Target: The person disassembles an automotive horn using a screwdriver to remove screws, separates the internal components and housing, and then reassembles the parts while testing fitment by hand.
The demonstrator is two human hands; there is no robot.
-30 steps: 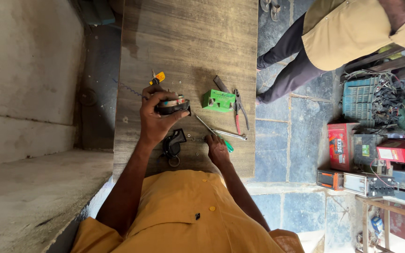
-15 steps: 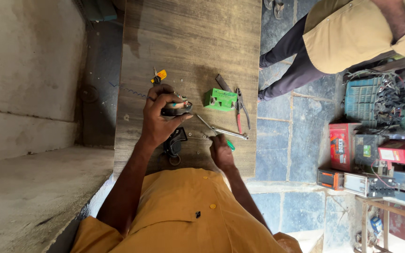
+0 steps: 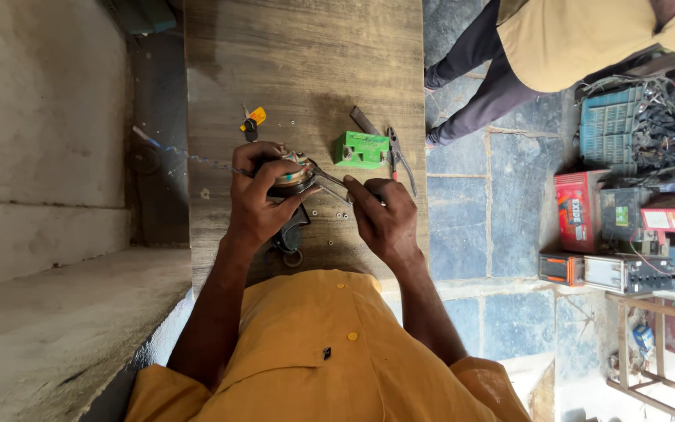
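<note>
At the bottom of the frame is the person's orange shirt [image 3: 330,352], with both forearms reaching up from it to the middle of the frame.

The left hand [image 3: 263,195], left of centre, has its grip closed round a small round metal part [image 3: 291,178] with coloured wires showing at its top. It holds the part just above the wooden table [image 3: 306,62].

The right hand [image 3: 384,219], right of centre, has its grip closed on the handle of a screwdriver [image 3: 330,184]. The metal shaft runs up and left, and its tip meets the round part.

Under the left hand a black part [image 3: 289,234] with a ring at its lower end lies on the table. A few small screws [image 3: 330,212] lie on the wood between the hands.

Just above the hands, right of centre, stands a green box [image 3: 361,150], with pliers [image 3: 396,152] touching its right side. Up and to the left lies a key with a yellow tag [image 3: 253,121].

At the upper right another person [image 3: 556,47] in a tan shirt and dark trousers stands on the stone floor [image 3: 462,227]. At the right edge are red boxes [image 3: 580,211] and a blue crate [image 3: 611,125] full of wires.
</note>
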